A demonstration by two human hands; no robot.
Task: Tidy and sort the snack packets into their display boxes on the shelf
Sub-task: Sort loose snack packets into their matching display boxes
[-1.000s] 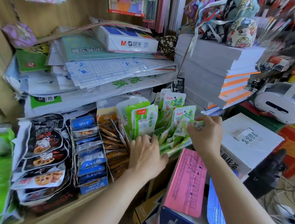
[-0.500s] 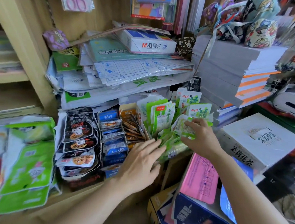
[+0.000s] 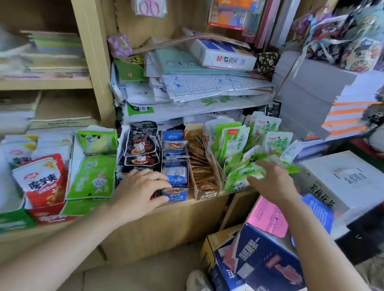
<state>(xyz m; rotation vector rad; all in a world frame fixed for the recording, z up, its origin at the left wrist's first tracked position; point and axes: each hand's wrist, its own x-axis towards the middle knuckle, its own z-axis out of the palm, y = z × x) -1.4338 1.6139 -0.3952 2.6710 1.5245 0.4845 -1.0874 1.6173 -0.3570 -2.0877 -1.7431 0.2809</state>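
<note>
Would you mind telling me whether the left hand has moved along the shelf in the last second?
Yes. The left hand has shifted left, from the brown packet box to the front of the blue packet box.

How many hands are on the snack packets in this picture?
2. The left hand touches black packets and blue packets at the front; the right hand grips green packets further right. No others show.

**Pale wood shelving in soft, even light**

Light wooden shelving fills the wall. A thick upright post (image 3: 90, 50) divides two bays, with a wood back panel (image 3: 186, 12) behind. The left bay's shelf board (image 3: 40, 85) looks blurred. Below the shelf front (image 3: 168, 224) lies a beige floor (image 3: 139, 284).
</note>
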